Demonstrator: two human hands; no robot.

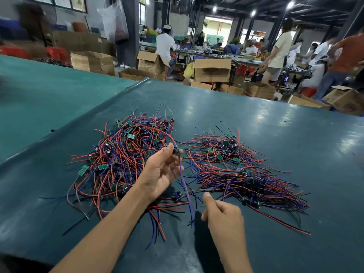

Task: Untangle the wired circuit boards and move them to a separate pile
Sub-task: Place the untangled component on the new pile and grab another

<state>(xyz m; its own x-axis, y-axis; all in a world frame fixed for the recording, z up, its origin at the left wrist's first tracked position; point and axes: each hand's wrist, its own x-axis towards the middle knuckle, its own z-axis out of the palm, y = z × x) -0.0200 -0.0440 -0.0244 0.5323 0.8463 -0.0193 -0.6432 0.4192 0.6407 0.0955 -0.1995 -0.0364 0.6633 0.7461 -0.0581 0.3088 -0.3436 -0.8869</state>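
On the dark green surface (275, 125), the left hand (163, 174) is raised with its palm turned up. Its fingertips curl round one wired board (175, 152), which is mostly hidden behind the fingers and shows only as a dark sliver. A blue wire (182, 178) hangs from that board down toward the right hand (222, 215). The right hand's fingers are curled and its thumb is raised just beside the wire's lower end, but I cannot tell whether it actually pinches the wire. Left of the hands is the tangled pile (126, 154) of red, blue and black leads with small green boards. The separate pile (236, 174) lies to the right, flatter, its boards hard to pick out. Both forearms are cut off by the bottom edge.
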